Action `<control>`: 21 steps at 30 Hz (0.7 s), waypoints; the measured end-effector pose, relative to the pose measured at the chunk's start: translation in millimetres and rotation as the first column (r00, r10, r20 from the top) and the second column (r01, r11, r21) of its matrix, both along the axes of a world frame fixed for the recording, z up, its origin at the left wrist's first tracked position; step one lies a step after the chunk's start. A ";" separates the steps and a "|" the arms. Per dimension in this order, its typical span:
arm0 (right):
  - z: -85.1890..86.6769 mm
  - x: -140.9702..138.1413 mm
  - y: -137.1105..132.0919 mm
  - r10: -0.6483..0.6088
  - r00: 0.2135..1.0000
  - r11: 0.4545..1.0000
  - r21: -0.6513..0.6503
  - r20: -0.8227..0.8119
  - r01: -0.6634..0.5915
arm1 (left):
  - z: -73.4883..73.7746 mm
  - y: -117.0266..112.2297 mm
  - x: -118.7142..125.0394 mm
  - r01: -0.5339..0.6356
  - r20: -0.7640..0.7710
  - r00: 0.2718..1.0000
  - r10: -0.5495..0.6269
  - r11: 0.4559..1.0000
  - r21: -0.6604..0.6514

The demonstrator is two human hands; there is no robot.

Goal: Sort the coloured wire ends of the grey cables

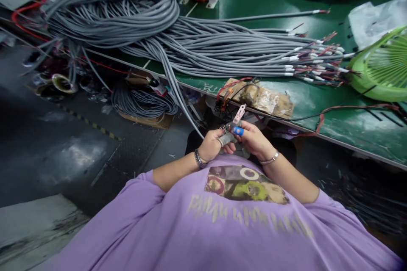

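My left hand (211,145) is closed around a grey cable (191,119) that hangs down from the bench. Thin coloured wires (226,128) show at the cable's end between my hands. A grey wrap (226,139) covers my left thumb. My right hand (257,140) meets the left one at the wires, fingers pinched, with a blue band (238,131) round the thumb. From its grip a small pale pink tool (239,113) with a slot sticks up; its other end is hidden by my fingers.
Many grey cables with stripped ends (241,46) lie across the green bench (346,131). A green fan (381,65) and a plastic bag (375,19) are at right. Taped cardboard (270,100) lies by the bench edge. Coiled cable (143,103) sits below on the left.
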State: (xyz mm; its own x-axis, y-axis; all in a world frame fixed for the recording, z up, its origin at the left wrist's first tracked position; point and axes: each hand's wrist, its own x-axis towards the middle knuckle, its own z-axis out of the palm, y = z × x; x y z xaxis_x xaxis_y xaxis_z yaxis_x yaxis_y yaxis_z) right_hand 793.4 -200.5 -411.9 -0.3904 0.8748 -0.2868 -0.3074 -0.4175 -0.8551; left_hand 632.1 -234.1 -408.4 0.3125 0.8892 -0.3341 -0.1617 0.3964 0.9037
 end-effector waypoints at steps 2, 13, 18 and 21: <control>-0.5 -0.1 -0.6 0.002 1.000 1.000 -0.003 0.006 -0.002 | -0.4 0.5 0.0 0.009 0.015 1.000 -0.009 1.000 -0.005; -1.1 -7.3 -4.4 -0.151 0.988 0.988 0.027 0.026 0.150 | -2.6 4.1 0.2 -0.061 0.016 0.998 0.061 0.998 0.005; -0.1 -1.6 -0.1 -0.175 0.977 0.979 -0.124 -0.119 0.160 | 5.7 5.2 -3.2 -0.066 0.092 0.993 0.068 0.998 -0.018; 6.1 1.3 8.5 -0.168 0.971 0.967 -0.220 -0.168 0.129 | 15.9 4.8 -3.7 0.012 0.176 0.984 -0.004 0.999 -0.043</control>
State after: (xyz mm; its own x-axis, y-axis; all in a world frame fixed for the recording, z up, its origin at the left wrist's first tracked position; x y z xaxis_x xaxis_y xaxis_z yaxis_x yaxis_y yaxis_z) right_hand 794.7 -192.0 -405.8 -0.3237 0.8562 -0.4026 -0.5230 -0.5165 -0.6780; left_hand 628.3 -229.3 -392.5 0.3765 0.8722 -0.3122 -0.3135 0.4370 0.8430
